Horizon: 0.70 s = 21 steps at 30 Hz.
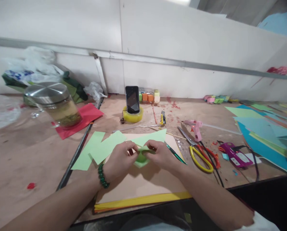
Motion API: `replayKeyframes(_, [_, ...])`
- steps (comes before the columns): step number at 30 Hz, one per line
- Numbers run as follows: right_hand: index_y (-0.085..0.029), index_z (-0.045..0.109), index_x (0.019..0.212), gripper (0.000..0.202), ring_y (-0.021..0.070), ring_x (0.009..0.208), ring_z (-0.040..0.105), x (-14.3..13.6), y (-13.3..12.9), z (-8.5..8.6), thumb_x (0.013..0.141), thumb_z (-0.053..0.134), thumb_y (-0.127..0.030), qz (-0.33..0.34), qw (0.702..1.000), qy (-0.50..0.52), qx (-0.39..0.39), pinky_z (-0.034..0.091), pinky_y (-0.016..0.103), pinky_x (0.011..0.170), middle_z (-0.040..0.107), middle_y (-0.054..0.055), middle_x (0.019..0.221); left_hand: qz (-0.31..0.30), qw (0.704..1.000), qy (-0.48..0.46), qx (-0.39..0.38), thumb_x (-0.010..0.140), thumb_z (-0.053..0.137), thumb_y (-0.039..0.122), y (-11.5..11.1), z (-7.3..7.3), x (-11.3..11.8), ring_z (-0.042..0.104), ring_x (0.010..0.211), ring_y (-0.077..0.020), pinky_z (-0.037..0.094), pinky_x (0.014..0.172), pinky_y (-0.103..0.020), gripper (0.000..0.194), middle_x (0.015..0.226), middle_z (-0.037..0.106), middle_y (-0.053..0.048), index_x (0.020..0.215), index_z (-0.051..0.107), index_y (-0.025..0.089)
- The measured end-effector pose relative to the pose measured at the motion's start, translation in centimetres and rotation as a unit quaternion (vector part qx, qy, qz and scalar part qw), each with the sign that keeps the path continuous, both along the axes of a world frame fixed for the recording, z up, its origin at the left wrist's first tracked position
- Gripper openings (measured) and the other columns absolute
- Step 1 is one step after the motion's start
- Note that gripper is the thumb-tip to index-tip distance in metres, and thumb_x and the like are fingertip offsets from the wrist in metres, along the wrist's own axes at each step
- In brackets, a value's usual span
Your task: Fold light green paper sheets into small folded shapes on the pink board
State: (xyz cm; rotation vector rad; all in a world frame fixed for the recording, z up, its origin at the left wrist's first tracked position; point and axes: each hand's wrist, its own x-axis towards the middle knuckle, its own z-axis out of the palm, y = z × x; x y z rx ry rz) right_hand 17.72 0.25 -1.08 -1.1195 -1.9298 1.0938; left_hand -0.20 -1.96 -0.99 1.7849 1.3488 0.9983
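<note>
Between my two hands is a small piece of green paper (141,158), bent into a curved or folded shape. My left hand (121,155), with a green bead bracelet at the wrist, pinches its left side. The fingers of my right hand (160,155) pinch the right side. Both hands are above a stack of pale paper sheets (148,184) with yellow sheets at its lower edge. Light green sheets (91,152) lie to the left, and another green sheet (155,137) is just behind my hands. A dark green pen (176,154) rests right of my right hand.
Scissors with yellow handles (201,158), a pink glue gun (195,128) and a purple device (237,155) lie to the right. A phone (132,100) leans on a yellow tape roll (133,115) behind. A glass jar of tea (64,112) stands left; coloured paper (261,128) is far right.
</note>
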Motion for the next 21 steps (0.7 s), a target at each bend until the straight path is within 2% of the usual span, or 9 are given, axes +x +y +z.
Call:
replayKeyframes(2, [-0.018, 0.055, 0.064, 0.012, 0.0106, 0.057, 0.047, -0.1, 0.0, -0.3, 0.074, 0.057, -0.022, 0.012, 1.000, 0.006, 0.004, 0.036, 0.022, 0.054, 0.050, -0.005, 0.058, -0.012, 1.000, 0.011, -0.017, 0.064, 0.051, 0.014, -0.1, 0.1, 0.1, 0.051, 0.058, -0.0121, 0.040, 0.055, -0.022, 0.013, 0.064, 0.061, 0.002, 0.069, 0.063, 0.018])
replayKeyframes(5, [-0.018, 0.060, 0.067, 0.011, 0.0113, 0.060, 0.049, -0.1, -0.1, -0.5, 0.076, 0.058, -0.023, 0.022, 0.999, 0.011, 0.027, 0.037, 0.023, 0.056, 0.056, -0.004, 0.062, -0.027, 0.999, 0.032, -0.035, 0.060, 0.049, 0.012, -0.2, 0.3, 0.2, 0.049, 0.059, -0.0123, 0.038, 0.054, -0.021, 0.011, 0.061, 0.055, 0.003, 0.066, 0.057, 0.019])
replayKeyframes(8, [-0.018, 0.063, 0.083, 0.014, 0.0113, 0.059, 0.048, 0.0, 0.1, -0.3, 0.079, 0.058, -0.031, -0.002, 0.999, 0.026, 0.036, 0.038, 0.023, 0.056, 0.056, -0.003, 0.064, -0.001, 1.000, 0.028, -0.008, 0.063, 0.049, 0.016, 0.1, 0.2, 0.0, 0.045, 0.058, -0.0121, 0.035, 0.052, -0.022, 0.005, 0.059, 0.048, 0.005, 0.061, 0.047, 0.020])
replayKeyframes(11, [-0.019, 0.056, 0.099, 0.032, 0.0106, 0.052, 0.045, 0.1, 0.5, -0.1, 0.079, 0.061, -0.044, -0.056, 0.996, 0.063, 0.000, 0.036, 0.022, 0.050, 0.050, -0.007, 0.059, 0.045, 0.998, 0.031, 0.030, 0.067, 0.049, 0.019, 0.6, 0.0, -0.3, 0.041, 0.056, -0.0116, 0.032, 0.052, -0.022, 0.013, 0.058, 0.043, 0.006, 0.060, 0.038, 0.021])
replayKeyframes(13, [-0.020, 0.052, 0.096, 0.036, 0.0101, 0.048, 0.043, 0.1, 0.6, 0.0, 0.076, 0.063, -0.047, -0.062, 0.995, 0.064, -0.048, 0.033, 0.021, 0.046, 0.047, -0.009, 0.054, 0.063, 0.997, 0.034, 0.042, 0.067, 0.049, 0.020, 0.8, 0.1, -0.4, 0.040, 0.057, -0.0119, 0.032, 0.052, -0.023, 0.014, 0.059, 0.041, 0.006, 0.060, 0.036, 0.021])
replayKeyframes(16, [-0.021, 0.051, 0.085, 0.029, 0.0090, 0.044, 0.043, -0.2, 0.6, -0.3, 0.072, 0.066, -0.041, -0.039, 0.991, 0.057, -0.111, 0.032, 0.020, 0.043, 0.047, -0.010, 0.050, 0.077, 0.995, 0.028, 0.055, 0.066, 0.048, 0.020, 0.7, 0.2, -0.2, 0.038, 0.058, -0.0122, 0.032, 0.053, -0.023, 0.015, 0.061, 0.040, 0.005, 0.061, 0.034, 0.022])
replayKeyframes(19, [-0.020, 0.051, 0.079, 0.022, 0.0077, 0.041, 0.044, -0.5, 0.7, -0.7, 0.069, 0.066, -0.034, -0.044, 0.988, 0.093, -0.116, 0.034, 0.018, 0.041, 0.047, -0.010, 0.048, 0.075, 0.995, 0.022, 0.060, 0.064, 0.048, 0.019, 0.4, 0.2, 0.1, 0.038, 0.057, -0.0120, 0.032, 0.053, -0.023, 0.014, 0.060, 0.040, 0.005, 0.060, 0.035, 0.022])
replayKeyframes(21, [-0.020, 0.052, 0.077, 0.022, 0.0071, 0.039, 0.043, -0.6, 0.8, -0.9, 0.068, 0.066, -0.035, -0.058, 0.985, 0.124, -0.109, 0.034, 0.018, 0.040, 0.047, -0.010, 0.047, 0.073, 0.995, 0.019, 0.058, 0.063, 0.047, 0.018, 0.3, 0.1, 0.2, 0.038, 0.057, -0.0118, 0.033, 0.053, -0.023, 0.013, 0.060, 0.040, 0.005, 0.060, 0.035, 0.022])
